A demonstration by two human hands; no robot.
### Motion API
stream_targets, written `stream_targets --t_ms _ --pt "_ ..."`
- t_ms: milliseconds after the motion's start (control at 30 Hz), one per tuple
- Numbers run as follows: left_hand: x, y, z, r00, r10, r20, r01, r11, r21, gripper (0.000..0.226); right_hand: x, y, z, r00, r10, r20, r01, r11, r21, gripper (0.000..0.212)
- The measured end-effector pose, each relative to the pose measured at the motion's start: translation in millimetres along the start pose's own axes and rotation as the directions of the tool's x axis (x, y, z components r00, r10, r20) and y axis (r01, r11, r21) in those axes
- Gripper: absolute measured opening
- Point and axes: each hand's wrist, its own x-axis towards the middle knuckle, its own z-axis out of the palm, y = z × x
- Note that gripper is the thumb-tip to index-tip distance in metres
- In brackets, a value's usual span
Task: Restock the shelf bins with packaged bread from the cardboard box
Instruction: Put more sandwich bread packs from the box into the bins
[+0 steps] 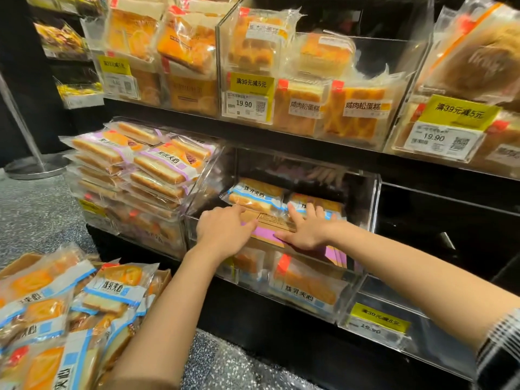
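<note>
Black store shelving, clear bin holding two blue-striped bread packs, two flat-fingered hands pressing cardboard sheet

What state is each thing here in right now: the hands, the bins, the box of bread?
Left hand: open, flat on the cardboard piece.
Right hand: open, fingers spread on the same piece.
Middle bin: partly filled, blue-striped packs at the back.
Left bin: heaped with purple-striped packs.
Cardboard box: open, full of bread.
</note>
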Motion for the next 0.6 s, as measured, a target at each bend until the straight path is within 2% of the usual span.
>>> stream_targets --t_ms 167,233,300,367,400,500,600 --pt "-5 -3 0 0.999 0.027 -0.023 -0.028 0.996 -0.090 0.039 -4 -4 -8 0.996 -0.041 -0.075 0.052 0.988 0.145 0.081" --pt "-8 -9 -1 0.998 0.057 0.010 -0.051 0.948 -0.313 0.031 -10 -9 -15 0.975 -0.024 -0.223 0.061 0.985 0.161 0.063" --pt "-14 -16 -14 0.991 0.109 0.083 -0.035 0.787 -0.616 0.022 -17 -22 -26 0.882 -0.053 -0.468 0.174 0.960 0.219 0.035" --pt "-21 -28 -30 0.985 0.154 0.081 -0.048 0.686 -0.726 0.019 -32 -41 -40 0.771 -0.077 -0.632 0.382 0.850 0.362 0.021" --pt "-26 -34 -39 0.982 0.169 0.079 -0.058 0.679 -0.732 0.020 -41 -51 -47 0.752 -0.083 -0.654 0.470 0.763 0.443 0.020" --pt "-44 -57 -59 0.977 0.188 0.099 -0.067 0.716 -0.695 0.019 -64 -83 -64 0.760 -0.168 -0.627 0.607 0.530 0.593 0.019" --pt "-69 -78 -74 0.961 0.194 0.197 -0.023 0.766 -0.642 0.009 -75 -115 -63 0.759 -0.320 -0.567 0.648 0.457 0.609 0.019"
